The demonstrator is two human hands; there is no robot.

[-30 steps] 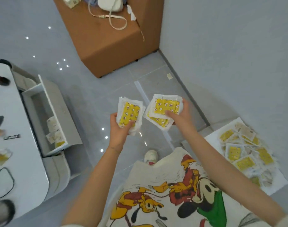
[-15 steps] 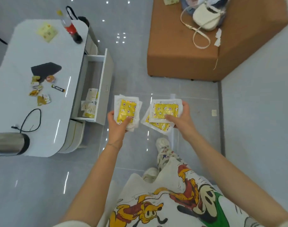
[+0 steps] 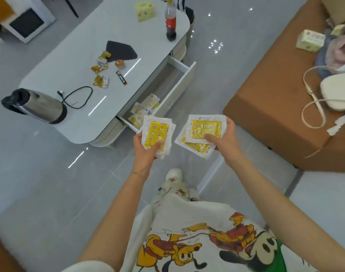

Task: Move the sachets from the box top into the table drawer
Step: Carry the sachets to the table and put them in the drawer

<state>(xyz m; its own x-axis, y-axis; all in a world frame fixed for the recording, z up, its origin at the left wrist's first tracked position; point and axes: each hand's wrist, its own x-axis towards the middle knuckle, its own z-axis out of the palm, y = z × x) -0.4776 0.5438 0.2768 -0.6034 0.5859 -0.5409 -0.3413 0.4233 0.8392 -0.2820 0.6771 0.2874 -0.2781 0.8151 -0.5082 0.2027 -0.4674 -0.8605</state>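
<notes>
My left hand (image 3: 145, 154) grips a small stack of white sachets with yellow centres (image 3: 158, 130), thumb pressed on top. My right hand (image 3: 224, 140) holds a second stack of the same sachets (image 3: 203, 128), fanned a little, thumb on the top one. Both stacks hang over the grey floor just in front of the white table's open drawer (image 3: 182, 83). Several sachets (image 3: 146, 107) lie in the near end of that drawer. The box top is out of view.
The white table (image 3: 73, 61) carries a steel kettle (image 3: 36, 107), a black cable, snack wrappers and a cola bottle (image 3: 170, 22). A brown sofa block (image 3: 275, 95) with a white bag stands to the right. My foot (image 3: 173, 175) is on the tiled floor below my hands.
The view has swung left from the box top towards the table. The drawer now lies just beyond my hands. Both hands keep their stacks of sachets.
</notes>
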